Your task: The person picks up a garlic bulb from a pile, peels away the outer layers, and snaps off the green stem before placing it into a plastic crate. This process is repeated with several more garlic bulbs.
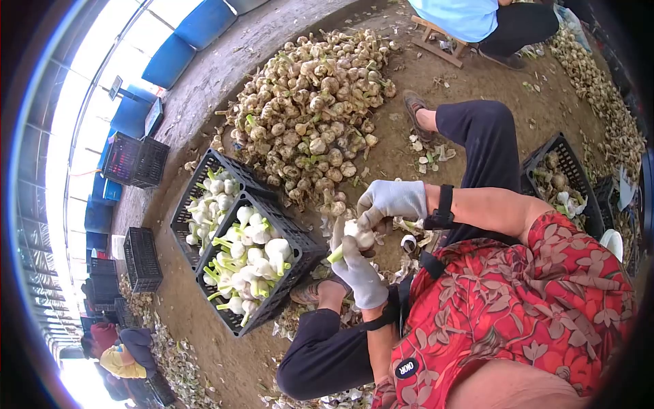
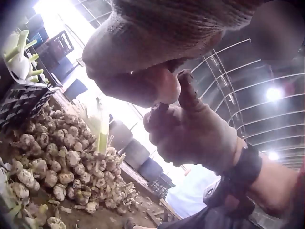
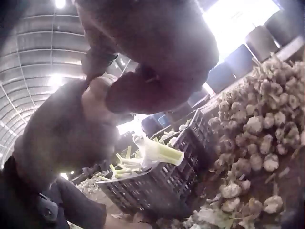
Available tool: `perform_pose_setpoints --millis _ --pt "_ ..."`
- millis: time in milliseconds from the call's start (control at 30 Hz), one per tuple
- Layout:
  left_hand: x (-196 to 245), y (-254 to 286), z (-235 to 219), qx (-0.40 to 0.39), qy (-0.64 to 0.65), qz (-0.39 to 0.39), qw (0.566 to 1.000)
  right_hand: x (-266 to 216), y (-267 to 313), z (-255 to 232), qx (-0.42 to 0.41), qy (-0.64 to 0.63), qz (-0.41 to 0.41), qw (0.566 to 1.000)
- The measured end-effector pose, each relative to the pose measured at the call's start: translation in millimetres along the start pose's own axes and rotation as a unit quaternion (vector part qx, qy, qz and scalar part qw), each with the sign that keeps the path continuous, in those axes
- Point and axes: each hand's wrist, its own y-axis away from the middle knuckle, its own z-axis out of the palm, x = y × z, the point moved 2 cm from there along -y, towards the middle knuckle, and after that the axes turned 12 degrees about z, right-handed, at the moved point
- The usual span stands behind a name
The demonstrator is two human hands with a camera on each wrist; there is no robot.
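A white garlic bulb [image 1: 363,237] with a cut green stem [image 1: 337,255] is held between both gloved hands, above the lap. My left hand [image 1: 362,276] grips it from below in the head view, the stem sticking out past the fingers. The right hand [image 1: 392,202] has its curled fingers and thumb on the bulb's other side. In the left wrist view, the right thumb and fingers [image 2: 188,90] meet at the bulb [image 2: 170,88], partly hidden by the left glove. In the right wrist view, the stem [image 3: 164,153] hangs below the gloves.
Two black crates [image 1: 317,251] of cleaned garlic stand by my feet. Beyond them lies a large heap of unpeeled garlic [image 1: 310,109]. Another crate [image 1: 591,210] sits on the far side. A person in a blue shirt [image 1: 460,17] sits on a wooden stool [image 1: 436,46].
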Motion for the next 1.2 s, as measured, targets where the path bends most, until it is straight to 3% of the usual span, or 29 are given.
perform_pose_setpoints --millis 133,167,233,267,300,333,400,467,533,600,667,700,800,867,1033,1200 --pt "14 0 2 -0.002 0.02 -0.036 0.999 1 7 0 -0.011 -0.112 0.008 0.994" --pt "13 0 1 0.003 0.005 -0.02 1.0 1 6 0 0.016 -0.068 -0.006 0.998" --pt "6 -2 -2 0.011 -0.025 0.013 1.0 -1 9 7 0.12 0.107 -0.125 0.979" --pt "3 -2 -2 0.01 -0.055 0.042 0.998 -1 11 13 0.17 0.192 -0.182 0.949" --pt "1 -3 -1 0.007 -0.085 0.071 0.994 -3 16 20 0.263 0.291 -0.296 0.871" --pt "0 -3 1 0.004 -0.115 0.101 0.988 -2 18 25 0.295 0.356 -0.274 0.843" --pt "-2 0 0 0.002 -0.111 0.08 0.991 -6 22 34 0.351 0.478 -0.223 0.774" --pt "0 -1 0 -0.018 -0.151 0.098 0.983 -2 15 30 0.357 0.421 -0.237 0.8" --pt "4 0 2 0.008 -0.001 0.041 0.999 5 0 18 0.352 0.328 -0.256 0.839" --pt "0 0 -3 0.0 0.151 0.026 0.988 10 -15 -10 0.322 0.166 -0.133 0.923" --pt "11 2 -2 0.051 0.286 -0.047 0.956 18 -25 -35 0.379 0.353 -0.067 0.853" --pt "17 1 -3 0.045 0.316 -0.055 0.946 22 -25 -37 0.347 0.373 -0.088 0.856" --pt "-10 -6 -16 0.061 0.248 -0.025 0.966 -8 13 -2 0.279 0.295 -0.27 0.873" --pt "-14 -10 -17 0.06 0.196 0.012 0.979 -27 32 22 0.264 0.339 -0.286 0.857" --pt "-3 -10 -5 0.108 0.061 0.053 0.991 -28 17 42 0.287 0.514 -0.283 0.757" --pt "-1 -11 -1 0.147 -0.018 0.07 0.986 -48 -4 37 0.244 0.562 -0.379 0.693"
